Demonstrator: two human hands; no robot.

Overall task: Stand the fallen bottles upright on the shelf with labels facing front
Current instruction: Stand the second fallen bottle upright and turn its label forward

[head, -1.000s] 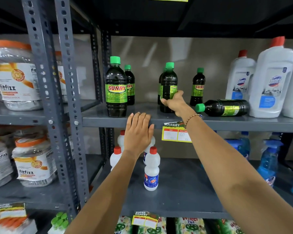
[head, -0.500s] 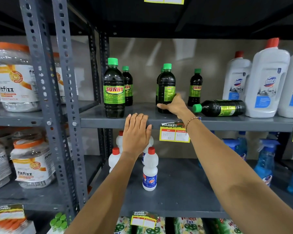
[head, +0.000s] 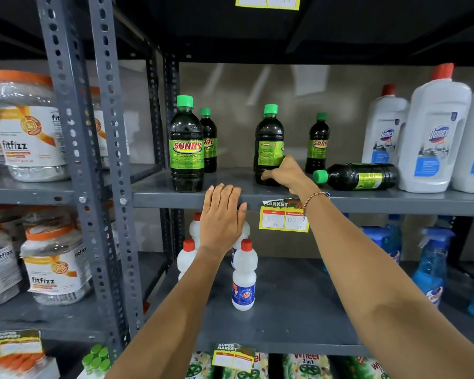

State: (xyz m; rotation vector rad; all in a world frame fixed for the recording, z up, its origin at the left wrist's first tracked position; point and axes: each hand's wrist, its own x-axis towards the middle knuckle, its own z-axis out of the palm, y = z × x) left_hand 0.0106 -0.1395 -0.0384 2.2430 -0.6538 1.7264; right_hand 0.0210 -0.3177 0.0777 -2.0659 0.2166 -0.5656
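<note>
Dark Sunny bottles with green caps stand on the grey middle shelf [head: 257,199]. The front left bottle [head: 186,146] is upright with its label facing front. My right hand [head: 288,175] grips the base of the middle bottle [head: 268,138], which stands upright with its label turned partly sideways. One bottle [head: 359,177] lies on its side to the right, cap pointing left. Two more [head: 209,138] [head: 318,144] stand upright at the back. My left hand [head: 222,217] rests flat on the shelf's front edge, holding nothing.
Large white Domex bottles [head: 433,138] stand right of the fallen bottle. A price tag [head: 283,218] hangs on the shelf edge. Small white bottles [head: 244,277] and blue spray bottles [head: 430,266] sit on the shelf below. Fitfizz jars [head: 25,127] fill the left rack behind a steel post [head: 104,160].
My right hand has slid down the middle bottle to its base and twisted it a little. The left hand has stayed on the shelf edge.
</note>
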